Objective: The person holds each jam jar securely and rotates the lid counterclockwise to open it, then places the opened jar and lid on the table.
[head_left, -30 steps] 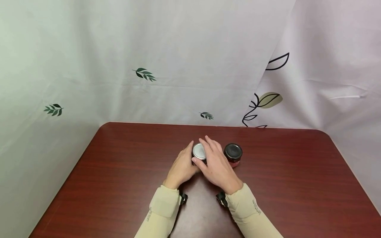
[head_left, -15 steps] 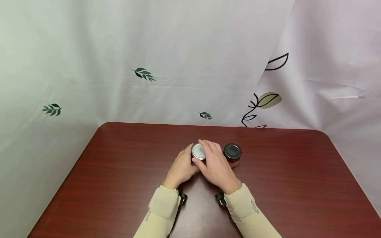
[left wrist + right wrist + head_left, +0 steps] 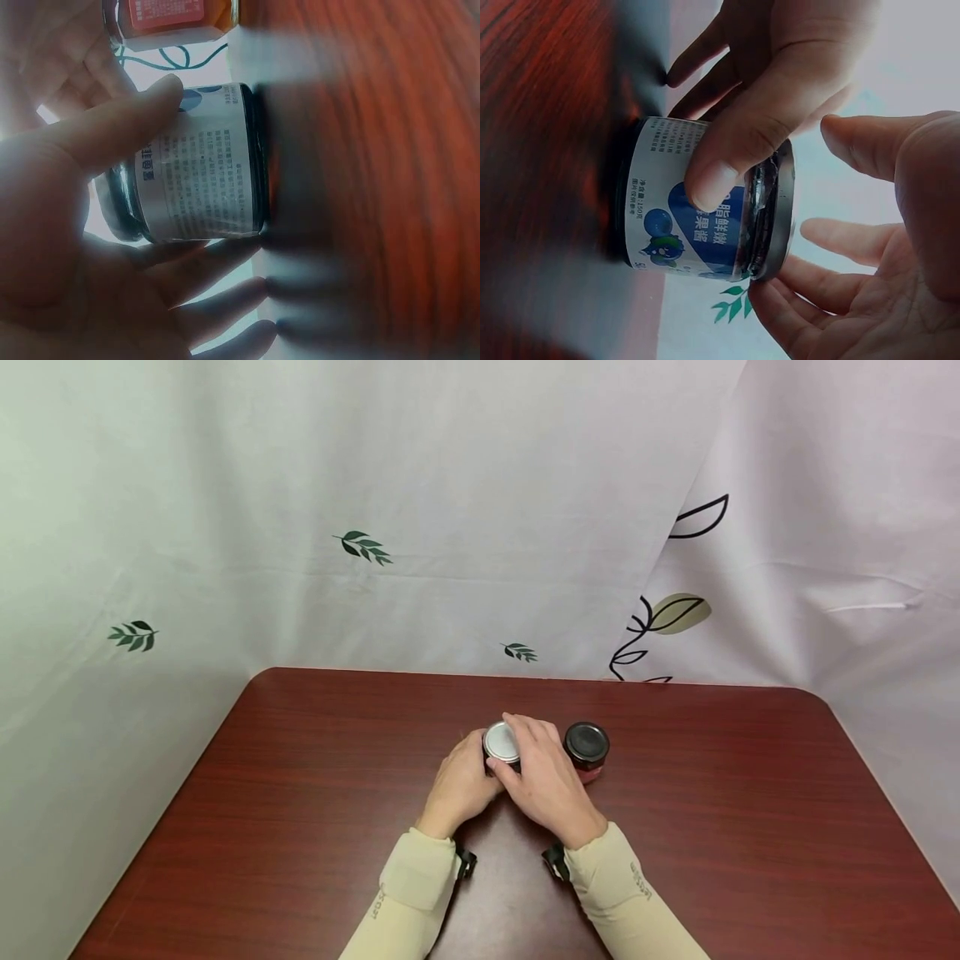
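A blueberry jam jar with a silver lid (image 3: 499, 742) stands upright on the table between both hands. My left hand (image 3: 461, 785) grips its body from the left; in the right wrist view the left thumb lies across the blue-and-white label (image 3: 660, 191). From the right, my right hand (image 3: 550, 777) curls around the lid, its fingertips at the far rim and the thumb at the near edge. The lid looks seated on the jar. Just right of the right hand is a second jar (image 3: 587, 743) with a black lid and a red label, touched by neither hand as far as I see.
The reddish-brown wooden table (image 3: 315, 793) has rounded far corners. A pale curtain (image 3: 465, 510) with leaf prints hangs behind its far edge and along the sides. Black straps with small devices sit at both wrists.
My right fingers, stretched past the far side of the lid earlier, have curled in around it. The left fingertips have drawn slightly lower on the jar. Both jars stay in place.
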### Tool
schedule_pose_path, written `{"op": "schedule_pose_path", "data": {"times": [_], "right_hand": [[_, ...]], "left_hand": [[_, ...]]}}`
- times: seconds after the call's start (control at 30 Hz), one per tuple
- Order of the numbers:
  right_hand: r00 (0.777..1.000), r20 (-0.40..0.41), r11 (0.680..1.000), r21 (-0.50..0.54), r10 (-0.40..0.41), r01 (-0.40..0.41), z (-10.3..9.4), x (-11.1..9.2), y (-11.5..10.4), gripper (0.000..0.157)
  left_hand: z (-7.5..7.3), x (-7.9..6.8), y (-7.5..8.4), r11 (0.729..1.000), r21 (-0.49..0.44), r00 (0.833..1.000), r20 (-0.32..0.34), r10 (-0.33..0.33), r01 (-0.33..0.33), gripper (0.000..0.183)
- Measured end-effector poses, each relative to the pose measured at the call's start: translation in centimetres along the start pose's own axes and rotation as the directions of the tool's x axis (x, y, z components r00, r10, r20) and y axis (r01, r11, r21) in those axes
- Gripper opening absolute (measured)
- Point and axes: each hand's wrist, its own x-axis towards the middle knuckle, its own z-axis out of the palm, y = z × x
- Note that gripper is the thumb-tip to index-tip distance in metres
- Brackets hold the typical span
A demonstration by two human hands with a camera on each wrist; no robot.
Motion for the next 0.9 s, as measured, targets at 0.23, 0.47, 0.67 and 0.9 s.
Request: {"op": "schedule_pose_path", "data": {"times": [0.23,0.47,0.67,0.9], "right_hand": [[0.999,-0.036,1.0,-0.004,-0.007,0.007,0.32,-0.01,0.08,0.058],[0.999,-0.048,1.0,-0.011,-0.01,0.01,0.58,0.07,0.28,0.056],[0.999,-0.054,1.0,-0.014,-0.008,0.008,0.7,0.13,0.37,0.057],[0.999,-0.046,1.0,-0.01,0.004,-0.004,0.64,0.1,0.41,0.062]], "left_hand": [[0.18,-0.16,0.1,1.0,0.026,0.999,-0.03,0.013,-0.012,0.058],[0.31,-0.14,0.27,1.0,0.03,0.999,-0.051,0.01,-0.009,0.056],[0.34,-0.09,0.27,1.0,0.03,0.999,-0.049,-0.004,0.006,0.057],[0.35,-0.03,0.28,0.999,0.029,0.999,-0.043,-0.026,0.027,0.057]]}}
